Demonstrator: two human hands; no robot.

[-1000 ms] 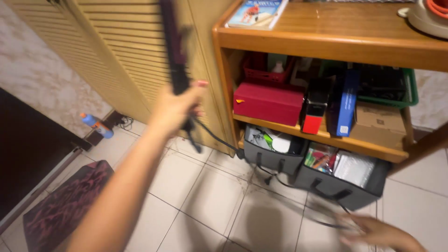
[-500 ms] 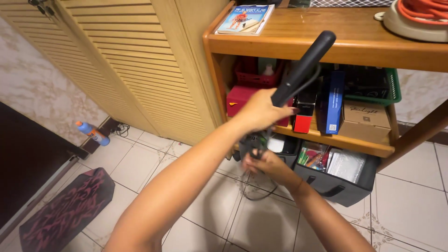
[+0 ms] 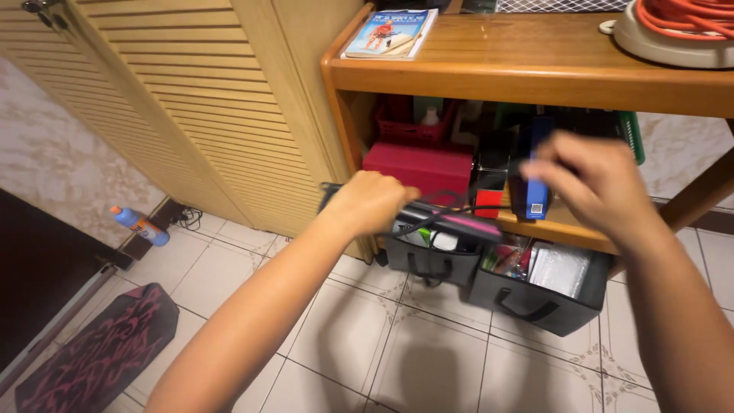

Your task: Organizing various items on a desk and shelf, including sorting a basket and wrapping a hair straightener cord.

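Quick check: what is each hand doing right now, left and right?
Left hand: closed around the black and pink hair straightener, held level.
Right hand: raised and blurred, apparently pulling the straightener's black cord; grip cannot be told.

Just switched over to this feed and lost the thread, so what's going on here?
A person stands at a wooden shelf unit. Their left hand grips a black and pink hair straightener, held roughly level in front of the lower shelves. Its black cord runs across toward the right hand, which is raised and blurred, seemingly pinching it. Two dark storage bins sit on the tiled floor below.
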